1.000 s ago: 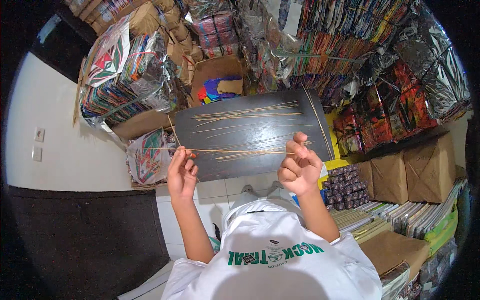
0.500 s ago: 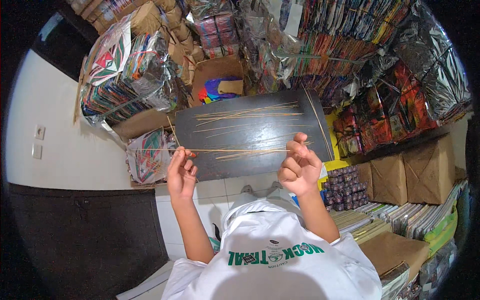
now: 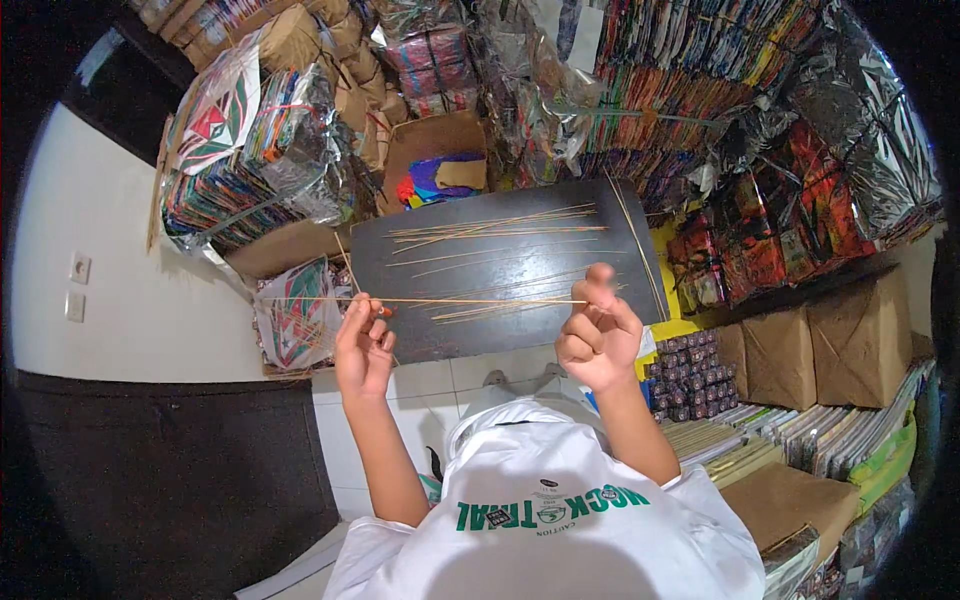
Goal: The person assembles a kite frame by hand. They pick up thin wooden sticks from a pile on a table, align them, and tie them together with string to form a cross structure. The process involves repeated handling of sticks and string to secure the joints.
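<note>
Thin stick (image 3: 420,300) | left hand (image 3: 366,355): thumb and fingertips pinch it | right hand (image 3: 600,348): curled fingers hold its right end | palms turned up

We get glare on the tabletop (image 3: 450,338), shadow on the white shirt (image 3: 550,470), and bent edges darkening to black.

Open gap between forearms (image 3: 388,455), stick (image 3: 410,300) across ahead, bundles (image 3: 665,105) blocking beyond

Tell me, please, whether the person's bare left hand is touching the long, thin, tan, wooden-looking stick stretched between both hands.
Touching. The head view shows the left hand pinching the stick, one end of which extends leftward beyond it.
</note>
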A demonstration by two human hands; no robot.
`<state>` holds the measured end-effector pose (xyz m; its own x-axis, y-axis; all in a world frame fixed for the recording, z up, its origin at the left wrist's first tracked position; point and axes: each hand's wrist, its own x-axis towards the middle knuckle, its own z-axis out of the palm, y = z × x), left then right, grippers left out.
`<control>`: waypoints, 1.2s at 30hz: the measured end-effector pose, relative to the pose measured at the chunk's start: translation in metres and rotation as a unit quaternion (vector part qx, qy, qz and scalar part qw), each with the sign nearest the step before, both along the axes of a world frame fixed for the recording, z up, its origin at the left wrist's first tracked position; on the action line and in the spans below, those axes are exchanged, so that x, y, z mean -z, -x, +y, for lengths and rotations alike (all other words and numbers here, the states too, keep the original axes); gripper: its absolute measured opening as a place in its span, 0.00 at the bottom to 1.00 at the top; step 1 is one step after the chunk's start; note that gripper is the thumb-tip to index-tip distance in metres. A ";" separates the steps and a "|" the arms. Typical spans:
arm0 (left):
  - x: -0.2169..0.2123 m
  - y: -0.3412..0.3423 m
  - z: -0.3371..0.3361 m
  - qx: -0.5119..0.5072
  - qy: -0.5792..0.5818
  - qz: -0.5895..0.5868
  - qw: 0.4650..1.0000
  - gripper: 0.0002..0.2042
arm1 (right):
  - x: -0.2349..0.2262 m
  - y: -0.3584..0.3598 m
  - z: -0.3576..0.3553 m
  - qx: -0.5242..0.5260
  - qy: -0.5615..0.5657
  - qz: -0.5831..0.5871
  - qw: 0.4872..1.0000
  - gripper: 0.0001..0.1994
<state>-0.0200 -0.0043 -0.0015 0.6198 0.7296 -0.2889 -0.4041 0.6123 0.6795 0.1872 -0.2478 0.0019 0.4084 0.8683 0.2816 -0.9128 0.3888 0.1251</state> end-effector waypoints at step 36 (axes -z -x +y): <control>-0.003 -0.001 0.001 -0.002 0.000 0.012 1.000 0.08 | 0.004 0.002 0.007 -0.012 -0.017 0.003 1.000 0.14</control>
